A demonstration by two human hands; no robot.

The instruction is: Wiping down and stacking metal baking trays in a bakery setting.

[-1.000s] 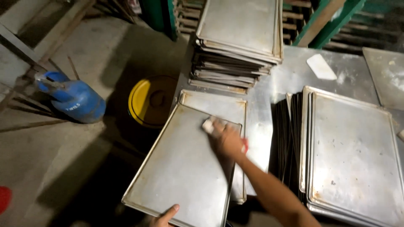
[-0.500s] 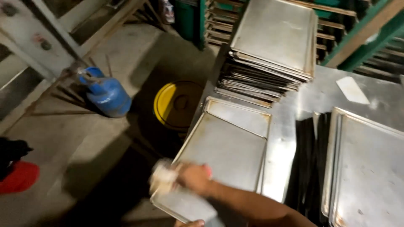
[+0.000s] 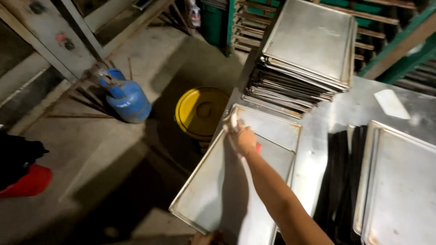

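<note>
At the bottom edge, the person's left hand (image 3: pixel 206 237) shows only as a sliver gripping the near end of a large rectangular grey metal baking tray (image 3: pixel 213 195); how far its fingers are closed I cannot tell. The tray tilts off the edge of the steel table (image 3: pixel 345 113), its long axis running away from the person, up toward the table's far side. The right hand (image 3: pixel 244 138) reaches out along that axis and presses a crumpled pale cloth (image 3: pixel 231 121) against the tray's far end, fingers curled shut around the cloth, something red just showing beneath the palm. So the right hand is at the far end, the left at the near end. Half a second ago the cloth was down at the tray's near corner; it has since swept up the full length. Beneath the tray lies a second one like it (image 3: pixel 277 131). Right of these stand more trays (image 3: pixel 399 181), behind them a tall stack of trays (image 3: pixel 309 54). On the floor sit a yellow round lid (image 3: pixel 200 111) and a blue gas cylinder (image 3: pixel 127 97).
</note>
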